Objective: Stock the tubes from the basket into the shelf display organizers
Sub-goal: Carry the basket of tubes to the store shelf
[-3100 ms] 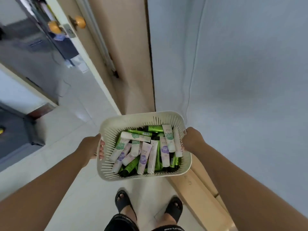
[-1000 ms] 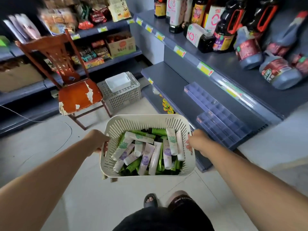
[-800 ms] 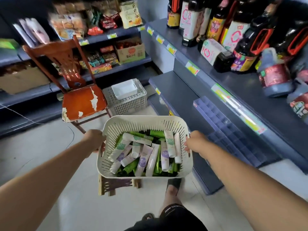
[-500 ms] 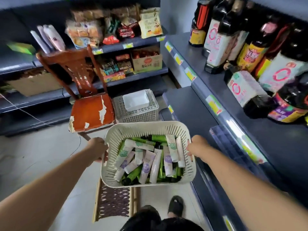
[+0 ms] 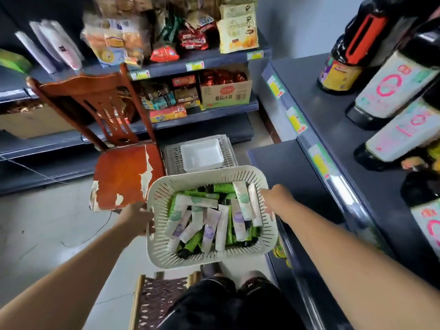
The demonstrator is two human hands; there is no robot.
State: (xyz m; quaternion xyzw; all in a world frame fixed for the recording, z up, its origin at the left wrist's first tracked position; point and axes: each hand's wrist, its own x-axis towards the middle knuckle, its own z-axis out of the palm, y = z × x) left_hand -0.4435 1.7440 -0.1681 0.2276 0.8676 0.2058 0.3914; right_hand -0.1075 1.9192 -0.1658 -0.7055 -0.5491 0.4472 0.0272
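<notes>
A person carries a cream slotted plastic basket [image 5: 204, 173] down a shop aisle, held out in front at about waist height over the pale tiled floor [image 5: 47, 222]. The left hand [image 5: 138, 217] grasps the basket's left rim, fingers curled round the edge. The right hand [image 5: 277, 201] clasps the right rim in the same way. A loose heap of white, lilac and green squeeze tubes [image 5: 220, 225] lies inside the basket, most of them pointing lengthwise.

The basket's right side hangs just over the edge of a dark grey metal shelf [image 5: 281, 163]. On the tier above stand tall dark sauce bottles with pale labels [image 5: 392, 89]. Just beyond the basket sits a grey mesh crate [image 5: 171, 158] with a white rectangular tray [image 5: 202, 154] on top. To its left is a wooden chair with a peeling orange-red seat [image 5: 121, 177]. Packets of snacks [image 5: 166, 44] fill the far shelves.
</notes>
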